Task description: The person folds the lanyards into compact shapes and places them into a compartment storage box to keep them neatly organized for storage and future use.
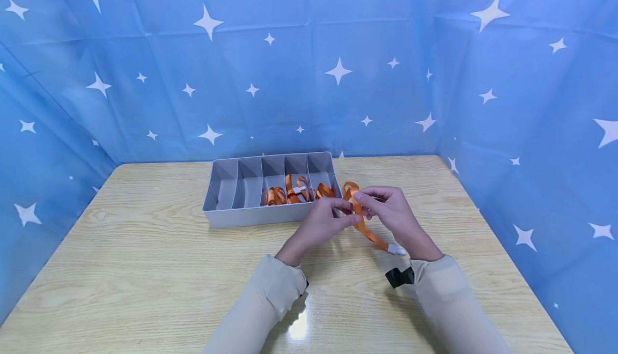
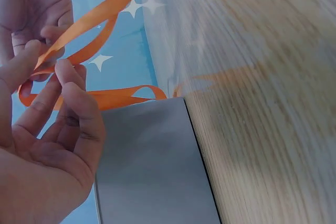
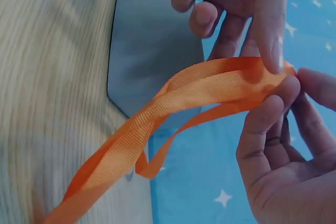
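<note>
An orange lanyard (image 1: pixel 365 229) with a white end piece (image 1: pixel 397 249) is held between both hands, over the table by the box's right front corner. My left hand (image 1: pixel 324 219) pinches its folded strap, thumb lying on the band in the right wrist view. From the right, my right hand (image 1: pixel 393 215) pinches the same strap between thumb and fingers, its fingertips close to those of the left. In the right wrist view the doubled strap (image 3: pixel 157 106) slopes away to the lower left. A loop of it stands up beyond the fingers in the head view.
A grey box (image 1: pixel 256 216) with several compartments sits at the back middle of the wooden table (image 1: pixel 145 268). Its three right compartments hold other orange lanyards (image 1: pixel 276 196). A blue curtain (image 1: pixel 289 75) with white stars hangs behind and at both sides.
</note>
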Motion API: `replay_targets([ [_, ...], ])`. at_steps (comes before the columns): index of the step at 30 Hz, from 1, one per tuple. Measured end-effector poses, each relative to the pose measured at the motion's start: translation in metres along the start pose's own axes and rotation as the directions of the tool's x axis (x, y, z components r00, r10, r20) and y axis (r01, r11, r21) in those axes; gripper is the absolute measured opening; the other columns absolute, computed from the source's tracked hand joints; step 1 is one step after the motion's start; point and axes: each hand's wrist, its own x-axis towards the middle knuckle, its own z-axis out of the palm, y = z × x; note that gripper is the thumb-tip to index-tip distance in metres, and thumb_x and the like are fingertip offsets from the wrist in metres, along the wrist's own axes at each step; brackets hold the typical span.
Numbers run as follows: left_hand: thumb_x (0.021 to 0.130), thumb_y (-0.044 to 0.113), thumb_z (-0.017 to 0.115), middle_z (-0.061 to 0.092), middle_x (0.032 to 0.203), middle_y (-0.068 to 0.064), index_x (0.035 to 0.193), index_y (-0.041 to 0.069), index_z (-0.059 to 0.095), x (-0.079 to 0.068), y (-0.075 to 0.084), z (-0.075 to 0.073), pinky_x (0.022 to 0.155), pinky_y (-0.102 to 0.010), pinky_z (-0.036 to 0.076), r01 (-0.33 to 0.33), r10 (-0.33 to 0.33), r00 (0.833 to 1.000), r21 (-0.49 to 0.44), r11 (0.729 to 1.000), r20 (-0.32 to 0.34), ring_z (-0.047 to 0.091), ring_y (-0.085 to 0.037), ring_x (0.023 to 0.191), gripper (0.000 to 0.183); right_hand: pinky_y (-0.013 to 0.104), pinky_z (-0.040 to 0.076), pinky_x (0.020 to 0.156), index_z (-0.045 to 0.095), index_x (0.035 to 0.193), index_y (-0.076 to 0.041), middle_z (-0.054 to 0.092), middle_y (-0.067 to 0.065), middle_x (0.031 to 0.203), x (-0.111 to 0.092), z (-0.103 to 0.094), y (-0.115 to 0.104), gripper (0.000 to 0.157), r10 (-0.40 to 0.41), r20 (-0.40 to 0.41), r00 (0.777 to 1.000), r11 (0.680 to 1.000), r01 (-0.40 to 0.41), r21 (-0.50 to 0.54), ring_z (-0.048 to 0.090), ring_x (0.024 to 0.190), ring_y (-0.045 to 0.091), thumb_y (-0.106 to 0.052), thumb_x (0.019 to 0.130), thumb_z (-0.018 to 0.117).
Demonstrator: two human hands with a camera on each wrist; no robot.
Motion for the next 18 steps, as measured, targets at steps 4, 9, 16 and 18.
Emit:
replay_targets([
  [4,0.093,0.022,0.073,0.071,0.091,0.000,0.105,0.007,0.076,0.001,0.002,0.001,0.055,-0.023,0.048,-0.045,0.045,0.999,0.020,0.999,-0.016,0.056,-0.009,0.061,0.020,0.029,0.050,0.063,0.068,0.109,0.011,0.063,0.003,0.075,0.000,0.002,-0.003,0.036,-0.029,-0.009,1.000,1.000,0.029,-0.001,0.053,0.065,0.017,-0.023,0.098,0.065],
  [9,0.095,0.021,0.070,0.069,0.087,0.001,0.104,0.006,0.076,0.003,0.004,0.003,0.052,-0.025,0.048,-0.054,0.053,0.998,-0.028,0.998,-0.045,0.061,-0.019,0.060,0.018,0.029,0.046,0.061,0.070,0.108,0.007,0.056,0.003,0.070,-0.002,0.000,-0.009,0.033,-0.060,-0.036,0.998,0.998,0.060,-0.007,0.049,0.063,0.019,-0.024,0.098,0.066],
  [16,0.099,0.018,0.064,0.069,0.085,-0.005,0.107,0.004,0.075,0.001,0.009,0.003,0.048,-0.024,0.045,-0.071,0.065,0.996,-0.086,0.994,-0.069,0.066,-0.033,0.066,0.020,0.028,0.046,0.060,0.069,0.110,0.009,0.059,0.003,0.074,-0.004,-0.003,-0.015,0.035,-0.059,-0.064,0.996,0.998,0.060,0.025,0.050,0.062,0.017,-0.024,0.098,0.066],
  [18,0.100,0.018,0.061,0.068,0.084,-0.008,0.107,0.003,0.074,0.000,0.011,0.002,0.048,-0.024,0.045,-0.083,0.075,0.994,-0.106,0.991,-0.076,0.065,-0.034,0.065,0.021,0.027,0.048,0.060,0.069,0.110,0.007,0.061,0.001,0.075,-0.004,-0.003,-0.017,0.033,-0.052,-0.081,0.995,0.997,0.056,0.045,0.052,0.063,0.015,-0.024,0.098,0.065],
])
